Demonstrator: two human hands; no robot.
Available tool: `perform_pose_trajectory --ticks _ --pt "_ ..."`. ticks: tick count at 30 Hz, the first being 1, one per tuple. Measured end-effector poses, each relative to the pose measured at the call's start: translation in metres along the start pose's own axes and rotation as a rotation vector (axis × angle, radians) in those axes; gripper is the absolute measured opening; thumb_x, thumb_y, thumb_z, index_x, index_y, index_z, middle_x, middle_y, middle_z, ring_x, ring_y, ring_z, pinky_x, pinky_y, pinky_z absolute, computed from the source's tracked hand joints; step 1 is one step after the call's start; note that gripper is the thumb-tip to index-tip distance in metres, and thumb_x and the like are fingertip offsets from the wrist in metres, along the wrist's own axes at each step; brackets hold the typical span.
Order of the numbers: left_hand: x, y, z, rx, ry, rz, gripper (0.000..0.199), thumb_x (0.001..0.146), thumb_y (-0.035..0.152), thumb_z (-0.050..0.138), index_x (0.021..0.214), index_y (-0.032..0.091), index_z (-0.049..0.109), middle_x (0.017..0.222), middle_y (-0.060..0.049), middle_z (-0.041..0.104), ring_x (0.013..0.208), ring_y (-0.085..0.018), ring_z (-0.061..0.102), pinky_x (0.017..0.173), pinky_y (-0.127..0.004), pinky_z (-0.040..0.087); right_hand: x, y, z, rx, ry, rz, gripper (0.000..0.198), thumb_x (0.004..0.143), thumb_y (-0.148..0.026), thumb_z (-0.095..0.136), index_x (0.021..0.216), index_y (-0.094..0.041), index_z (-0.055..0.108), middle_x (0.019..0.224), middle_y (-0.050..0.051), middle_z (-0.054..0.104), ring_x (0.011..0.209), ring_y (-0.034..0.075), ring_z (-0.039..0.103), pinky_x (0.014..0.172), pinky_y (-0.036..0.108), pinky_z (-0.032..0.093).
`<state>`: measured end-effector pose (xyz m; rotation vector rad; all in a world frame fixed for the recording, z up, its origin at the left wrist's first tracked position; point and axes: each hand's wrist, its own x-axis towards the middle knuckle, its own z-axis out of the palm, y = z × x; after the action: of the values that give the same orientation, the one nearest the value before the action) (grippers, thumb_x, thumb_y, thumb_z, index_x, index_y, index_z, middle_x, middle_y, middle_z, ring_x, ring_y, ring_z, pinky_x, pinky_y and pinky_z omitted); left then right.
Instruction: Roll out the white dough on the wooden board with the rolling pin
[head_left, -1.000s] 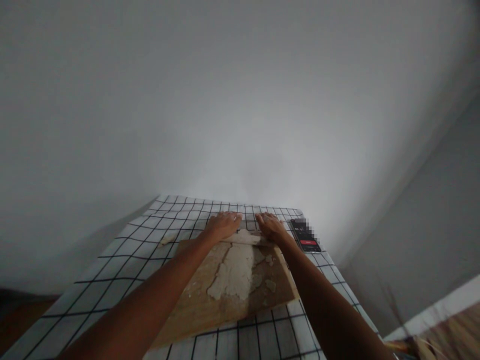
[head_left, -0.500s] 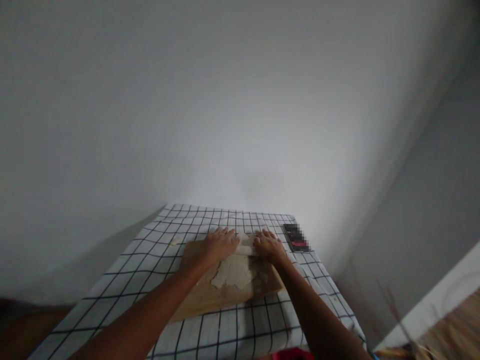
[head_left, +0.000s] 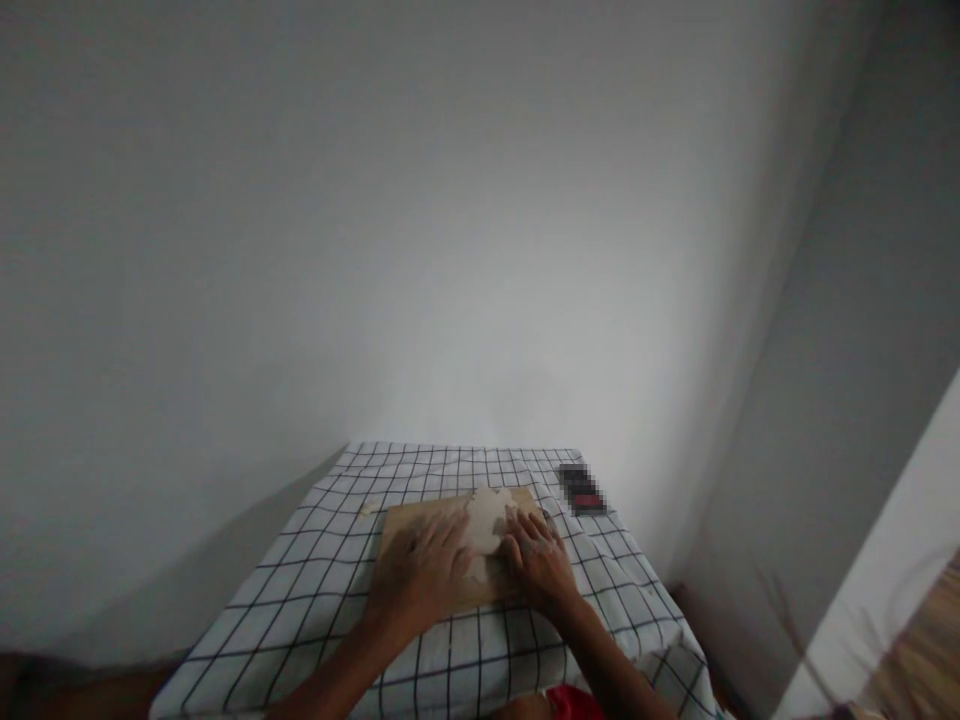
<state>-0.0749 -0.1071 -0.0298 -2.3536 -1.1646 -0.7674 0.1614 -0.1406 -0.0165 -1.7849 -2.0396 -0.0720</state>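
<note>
A thin, ragged-edged sheet of pale dough [head_left: 487,515] lies on a wooden board [head_left: 401,522]. To its left, my left hand [head_left: 429,562] lies palm down with its fingers stretched forward, close to the dough's edge. My right hand [head_left: 536,560] is also palm down, fingers extended and a little apart, at the dough's right side. Between the hands the near part of the dough is in shadow. Whatever lies beneath my palms is hidden; a rolling pin there cannot be made out clearly.
The board rests on a table with a white, black-checked cloth [head_left: 300,570]. A dark, pixelated flat object [head_left: 583,490] lies near the right edge. A small pale scrap [head_left: 369,509] is left of the board. A wall [head_left: 480,300] stands behind the table.
Both hands have drawn back from the board's far edge toward me, baring more dough at the far side. The pale bar seen between them no longer shows clearly. The view has shifted slightly.
</note>
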Motion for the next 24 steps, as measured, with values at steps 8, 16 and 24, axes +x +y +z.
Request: perform_pose_trajectory --ticks 8,16,24 --pt "-0.044 0.017 -0.016 0.055 0.085 0.057 0.058 0.106 0.041 0.047 0.162 0.027 0.043 0.164 -0.003 0.048 0.155 -0.03 0.038 0.124 -0.052 0.036 -0.045 -0.013 -0.003 0.03 0.016 0.011 0.054 0.111 -0.046 0.029 0.164 -0.036 0.033 0.17 0.001 0.032 0.156 0.028 0.034 0.126 0.069 0.026" --pt "-0.028 0.011 -0.004 0.004 0.053 -0.004 0.052 0.105 0.045 0.046 0.154 0.028 0.055 0.158 -0.005 0.056 0.147 -0.034 0.048 0.122 -0.059 0.037 -0.022 -0.008 0.0 0.007 -0.001 0.011 0.052 0.112 -0.048 0.028 0.16 -0.034 0.043 0.166 0.005 0.041 0.155 0.029 0.036 0.125 0.072 0.02" --pt "0.031 -0.005 0.013 -0.085 -0.093 -0.131 0.045 0.107 0.041 0.039 0.141 0.027 0.066 0.148 -0.009 0.065 0.137 -0.034 0.058 0.121 -0.066 0.035 0.037 -0.001 0.004 -0.051 -0.015 0.055 0.053 0.113 -0.046 0.022 0.158 -0.031 0.046 0.166 0.008 0.042 0.156 0.029 0.033 0.125 0.074 0.011"
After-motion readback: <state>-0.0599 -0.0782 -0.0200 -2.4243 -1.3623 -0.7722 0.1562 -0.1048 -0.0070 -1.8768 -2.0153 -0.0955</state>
